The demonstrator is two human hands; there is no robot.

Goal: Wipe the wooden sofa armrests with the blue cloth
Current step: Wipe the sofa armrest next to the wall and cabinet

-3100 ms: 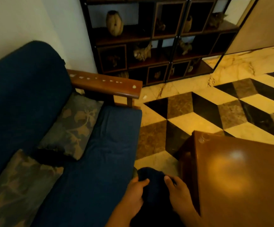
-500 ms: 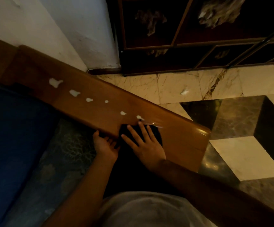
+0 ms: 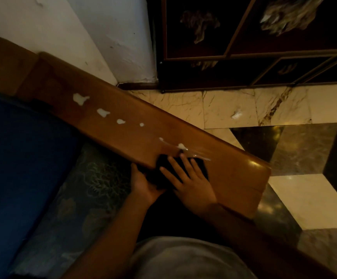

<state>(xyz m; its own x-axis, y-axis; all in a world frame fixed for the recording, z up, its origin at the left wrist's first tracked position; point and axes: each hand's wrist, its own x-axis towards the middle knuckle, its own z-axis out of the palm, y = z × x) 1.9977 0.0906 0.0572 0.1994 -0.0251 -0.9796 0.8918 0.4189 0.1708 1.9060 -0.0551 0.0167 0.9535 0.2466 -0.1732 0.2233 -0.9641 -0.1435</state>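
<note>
- Since the frame half a second back, little has moved on my feed: both hands sit at the same spot on the armrest, and the white blob nearest the fingertips now trails a thin wet streak along the wood.
- Head view: I see the long polished wooden sofa armrest [image 3: 183,141] running diagonally from upper left to lower right, with its rounded end over the floor.
- The dark blue cloth [image 3: 164,168], almost black in this dim light, lies bunched on the armrest near that rounded end and hangs over its inner edge.
- My right hand [image 3: 191,184] lies flat on the cloth with fingers straight and spread, pressing it onto the wood; it grasps nothing.
- My left hand [image 3: 145,184] is at the inner edge just below the armrest, fingers curled around the hanging part of the cloth, grasping it.
- A row of white splotches [image 3: 103,112] runs along the top of the armrest towards the sofa back, the nearest one just beyond the right fingertips.
- The dark blue sofa seat cushion [image 3: 22,158] fills the left side, and a grey-blue patterned throw pillow [image 3: 95,178] lies against the armrest beside the left hand.
- Beyond the armrest I see the pale veined marble floor with dark diamond tiles [image 3: 284,109] and the dark wooden display cabinet with glass doors [image 3: 244,37], with a white wall [image 3: 113,37] to its left.
</note>
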